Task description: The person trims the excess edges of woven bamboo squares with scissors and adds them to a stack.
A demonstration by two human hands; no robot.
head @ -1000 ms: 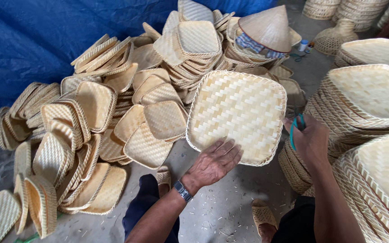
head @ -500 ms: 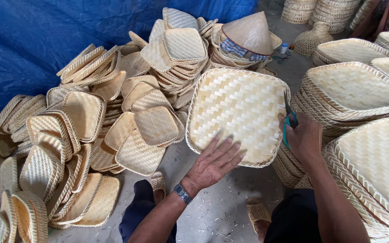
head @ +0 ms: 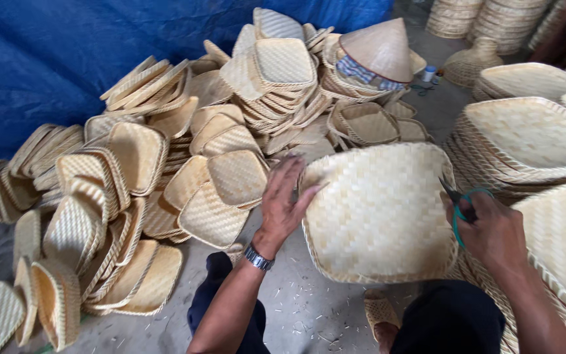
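Left hand (head: 282,204) grip flat on woven tray (head: 380,213) rim; right hand (head: 492,233) grips green-handled scissors (head: 461,203).

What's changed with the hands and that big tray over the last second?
The left hand slid from the woven tray's lower edge up to its left rim, and the tray now lies flatter, lower in view. The right hand stays at the right rim, still holding the green-handled scissors. The piles are unchanged.
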